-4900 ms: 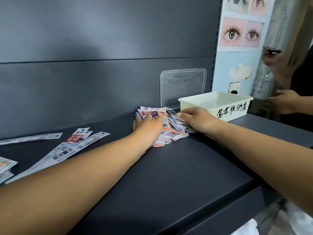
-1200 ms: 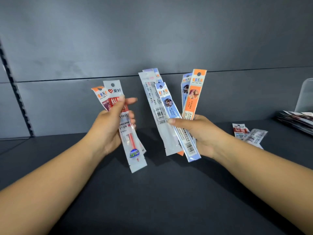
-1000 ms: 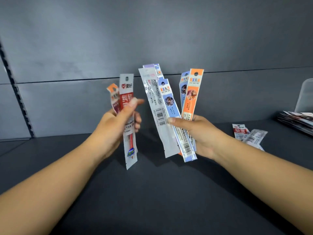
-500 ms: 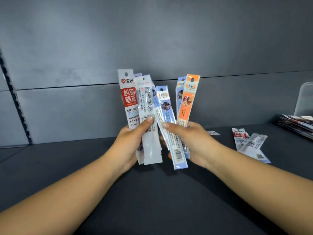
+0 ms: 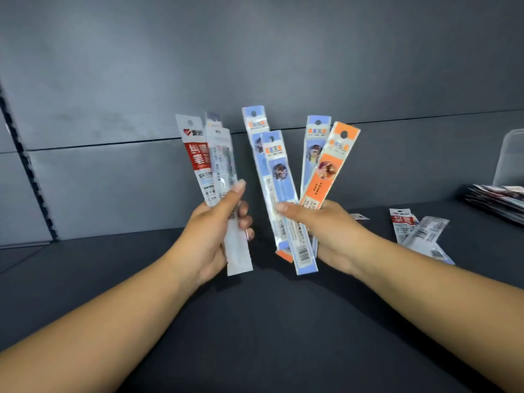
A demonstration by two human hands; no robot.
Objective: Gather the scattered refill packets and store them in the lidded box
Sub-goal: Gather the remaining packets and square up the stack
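Observation:
My left hand (image 5: pixel 214 236) grips a few upright refill packets, a red-and-white one (image 5: pixel 195 157) in front with a clear white one (image 5: pixel 226 171) overlapping it. My right hand (image 5: pixel 320 231) holds a fan of several packets above the shelf: blue ones (image 5: pixel 279 177) and an orange one (image 5: pixel 330 165). Two more packets (image 5: pixel 416 234) lie flat on the dark shelf to the right. A stack of gathered packets (image 5: pixel 499 199) sits at the far right edge. Behind that stack stands the clear lid (image 5: pixel 510 157). The box itself is out of view.
The dark grey shelf (image 5: pixel 255 321) runs under both arms, backed by a grey panel wall (image 5: pixel 255 66). A perforated upright strip (image 5: pixel 28 177) runs down the wall at left. A small white tag (image 5: pixel 358 217) lies on the shelf behind my right hand.
The clear white packet passed from my right hand's fan to my left hand. The hands came together half a second ago and have now drawn apart.

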